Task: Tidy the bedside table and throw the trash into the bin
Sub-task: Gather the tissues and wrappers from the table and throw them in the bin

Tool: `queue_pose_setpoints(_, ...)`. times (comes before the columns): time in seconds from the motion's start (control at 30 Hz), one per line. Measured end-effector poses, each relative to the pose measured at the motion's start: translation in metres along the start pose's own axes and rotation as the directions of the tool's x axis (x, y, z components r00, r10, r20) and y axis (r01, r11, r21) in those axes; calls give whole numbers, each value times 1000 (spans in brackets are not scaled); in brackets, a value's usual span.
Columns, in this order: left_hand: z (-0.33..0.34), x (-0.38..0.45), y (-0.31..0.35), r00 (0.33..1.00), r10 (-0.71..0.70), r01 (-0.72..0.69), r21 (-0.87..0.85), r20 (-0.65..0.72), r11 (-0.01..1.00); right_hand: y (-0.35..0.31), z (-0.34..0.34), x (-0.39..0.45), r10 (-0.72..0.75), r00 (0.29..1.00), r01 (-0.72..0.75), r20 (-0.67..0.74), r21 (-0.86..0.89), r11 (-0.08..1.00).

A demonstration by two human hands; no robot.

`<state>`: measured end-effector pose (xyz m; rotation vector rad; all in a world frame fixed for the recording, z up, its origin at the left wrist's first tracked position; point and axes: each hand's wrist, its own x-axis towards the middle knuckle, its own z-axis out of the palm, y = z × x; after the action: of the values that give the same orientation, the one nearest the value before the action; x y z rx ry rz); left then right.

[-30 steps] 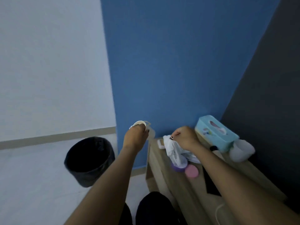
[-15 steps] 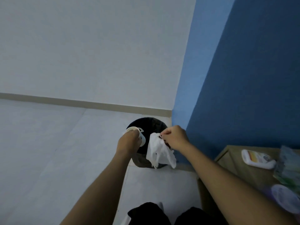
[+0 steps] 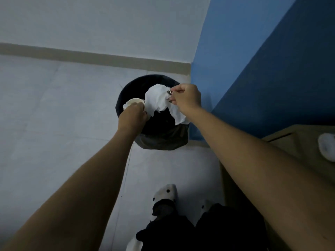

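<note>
Grey tiled floor (image 3: pixel 54 109) fills most of the view, meeting a white wall (image 3: pixel 101 20) along a beige skirting, with a blue wall (image 3: pixel 272 60) on the right. A wooden worktop (image 3: pixel 297 142) shows at the right edge, carrying a white object (image 3: pixel 327 146) too blurred to identify. A black bin (image 3: pixel 163 136) with a dark liner stands on the floor in the corner beside the blue wall. Both arms reach out over it. The right hand (image 3: pixel 186 96) is closed in a pinch on a crumpled white tissue (image 3: pixel 159 100), which hangs over the bin's open mouth. The left hand (image 3: pixel 133 115) is curled around a small white cup (image 3: pixel 135 102), held at the bin's left rim, just beside the tissue. Below, a pale slipper (image 3: pixel 165 193) with dark dots rests on the floor.
</note>
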<state>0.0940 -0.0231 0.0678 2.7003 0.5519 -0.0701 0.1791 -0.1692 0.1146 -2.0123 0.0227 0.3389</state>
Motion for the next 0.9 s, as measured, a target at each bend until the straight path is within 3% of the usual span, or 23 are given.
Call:
queue_pose_setpoints(0.3,32,14,-17,999,-41,41,4,12,999,46,33,23,23,994,-14,107,-80,997)
queue_pose_setpoints(0.43,33,16,-19,999,-34,34,-7,-43,999,50,38,25,-20,986,40,165,-119,992)
queue_pose_setpoints(0.9,-3,-4,12,993,26,-27,-6,-113,1000,23,-13,-19,-133,975,164,176,-173,971)
